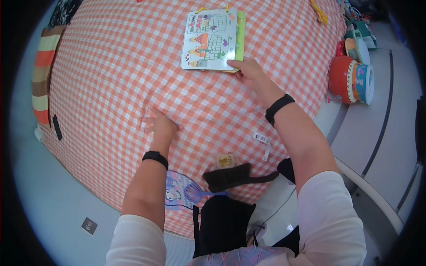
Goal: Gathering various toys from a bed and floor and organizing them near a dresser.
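Observation:
My right hand point(250, 71) holds the near right corner of a ring-bound picture book point(213, 43), thumb on the page and fingers at its edge. The page shows drawn shopping carts and produce, and a green page shows along its right side. Yellow ties pass through the far edge. Fingers spread, my left hand point(162, 125) leans on a red-and-white checked bedsheet point(109, 83) and holds nothing. Closer to my body lie a dark bed brush point(228, 177), a small clear box point(225, 161) with yellowish contents, and a purple fan-shaped paddle point(196, 193).
A white tag point(262, 137) bearing print lies near my right forearm. A striped cushion point(45, 76) and a black slim object point(57, 127) sit along the left edge. A yellow cord point(319, 12) lies far right. Beside the bed stands a red toy drum point(342, 79).

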The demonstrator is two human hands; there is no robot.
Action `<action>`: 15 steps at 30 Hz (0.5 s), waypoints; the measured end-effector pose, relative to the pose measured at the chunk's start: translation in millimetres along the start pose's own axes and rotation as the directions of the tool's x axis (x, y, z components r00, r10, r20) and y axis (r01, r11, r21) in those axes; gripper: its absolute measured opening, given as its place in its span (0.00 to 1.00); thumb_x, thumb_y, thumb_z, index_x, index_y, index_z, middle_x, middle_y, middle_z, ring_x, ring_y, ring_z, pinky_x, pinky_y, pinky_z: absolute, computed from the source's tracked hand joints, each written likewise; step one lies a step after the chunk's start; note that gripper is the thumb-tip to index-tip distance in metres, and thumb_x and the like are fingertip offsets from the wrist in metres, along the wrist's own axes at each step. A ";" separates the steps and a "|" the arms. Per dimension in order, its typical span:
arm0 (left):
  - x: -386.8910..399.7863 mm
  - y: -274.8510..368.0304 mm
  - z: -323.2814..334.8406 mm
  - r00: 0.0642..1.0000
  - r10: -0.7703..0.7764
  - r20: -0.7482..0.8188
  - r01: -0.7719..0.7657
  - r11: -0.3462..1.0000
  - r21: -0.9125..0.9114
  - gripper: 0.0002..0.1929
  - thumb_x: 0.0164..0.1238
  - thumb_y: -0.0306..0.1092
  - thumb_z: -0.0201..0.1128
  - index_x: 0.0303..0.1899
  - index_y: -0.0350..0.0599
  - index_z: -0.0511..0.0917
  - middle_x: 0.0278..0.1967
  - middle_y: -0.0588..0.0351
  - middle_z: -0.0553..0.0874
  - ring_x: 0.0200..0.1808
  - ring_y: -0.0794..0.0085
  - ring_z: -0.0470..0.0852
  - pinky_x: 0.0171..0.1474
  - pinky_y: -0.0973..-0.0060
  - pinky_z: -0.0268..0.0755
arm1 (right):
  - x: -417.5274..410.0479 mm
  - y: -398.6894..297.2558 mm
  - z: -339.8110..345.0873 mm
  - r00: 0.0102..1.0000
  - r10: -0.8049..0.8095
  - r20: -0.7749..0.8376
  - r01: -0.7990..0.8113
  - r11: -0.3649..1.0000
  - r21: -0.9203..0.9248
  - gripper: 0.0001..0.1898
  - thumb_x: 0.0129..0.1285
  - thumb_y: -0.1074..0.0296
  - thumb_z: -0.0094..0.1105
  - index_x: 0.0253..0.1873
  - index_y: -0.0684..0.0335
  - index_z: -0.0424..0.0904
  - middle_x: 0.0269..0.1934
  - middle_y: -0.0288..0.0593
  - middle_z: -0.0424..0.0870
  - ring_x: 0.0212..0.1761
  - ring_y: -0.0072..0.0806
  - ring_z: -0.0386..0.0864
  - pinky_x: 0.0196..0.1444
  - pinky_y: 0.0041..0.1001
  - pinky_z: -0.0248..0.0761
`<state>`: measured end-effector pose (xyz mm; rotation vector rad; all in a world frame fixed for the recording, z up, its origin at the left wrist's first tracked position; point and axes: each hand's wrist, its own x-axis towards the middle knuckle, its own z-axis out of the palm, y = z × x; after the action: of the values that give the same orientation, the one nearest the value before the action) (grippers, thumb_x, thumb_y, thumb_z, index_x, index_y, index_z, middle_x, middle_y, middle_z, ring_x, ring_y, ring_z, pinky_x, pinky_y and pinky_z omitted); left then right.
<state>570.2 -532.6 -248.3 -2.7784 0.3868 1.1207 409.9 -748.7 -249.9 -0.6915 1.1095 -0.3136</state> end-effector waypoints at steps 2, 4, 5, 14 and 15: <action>6.1 -3.6 8.1 0.999 0.022 -0.040 -0.021 0.999 0.034 0.59 0.36 0.33 0.74 0.64 0.49 0.33 0.60 0.25 0.31 0.58 0.22 0.40 0.53 0.46 0.61 | -12.4 -6.9 -12.9 0.998 -0.040 0.054 0.036 0.996 0.081 0.17 0.54 0.76 0.55 0.48 0.74 0.66 0.44 0.51 0.74 0.42 0.33 0.76 0.39 0.27 0.73; 7.1 -4.2 2.4 0.999 -0.031 -0.041 0.032 0.999 0.044 0.58 0.37 0.34 0.73 0.64 0.49 0.33 0.61 0.26 0.31 0.59 0.22 0.40 0.54 0.45 0.60 | -35.9 -14.6 -29.8 0.993 -0.073 0.089 0.057 0.984 0.168 0.18 0.53 0.80 0.53 0.50 0.73 0.65 0.47 0.50 0.73 0.46 0.36 0.75 0.46 0.32 0.73; 2.7 -4.2 -3.6 1.000 -0.029 -0.008 0.029 0.999 0.044 0.58 0.37 0.34 0.73 0.64 0.49 0.33 0.61 0.26 0.31 0.59 0.22 0.40 0.54 0.45 0.60 | -49.6 -26.1 -39.9 0.986 -0.065 0.151 0.055 0.996 0.076 0.19 0.54 0.79 0.53 0.52 0.73 0.64 0.47 0.50 0.73 0.47 0.35 0.75 0.48 0.31 0.72; 11.9 -5.3 5.6 0.995 -0.075 -0.060 0.085 0.979 0.186 0.57 0.40 0.42 0.72 0.65 0.57 0.31 0.62 0.29 0.36 0.59 0.25 0.46 0.55 0.42 0.56 | -242.6 -82.9 -128.6 0.987 0.028 -0.157 -0.063 0.972 -0.225 0.23 0.52 0.80 0.53 0.55 0.73 0.61 0.49 0.49 0.72 0.48 0.33 0.74 0.52 0.30 0.69; 8.0 -3.9 4.7 0.997 -0.063 -0.047 0.071 0.979 0.190 0.57 0.40 0.42 0.72 0.65 0.57 0.31 0.62 0.29 0.36 0.59 0.25 0.46 0.55 0.42 0.56 | -265.1 -85.8 -130.8 0.979 0.011 -0.202 -0.058 0.972 -0.228 0.23 0.52 0.81 0.53 0.55 0.73 0.61 0.49 0.48 0.72 0.48 0.33 0.74 0.52 0.30 0.69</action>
<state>573.7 -529.4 -257.2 -2.6289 0.3806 0.9589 187.4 -711.7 -40.4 -0.8614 1.3628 -0.2282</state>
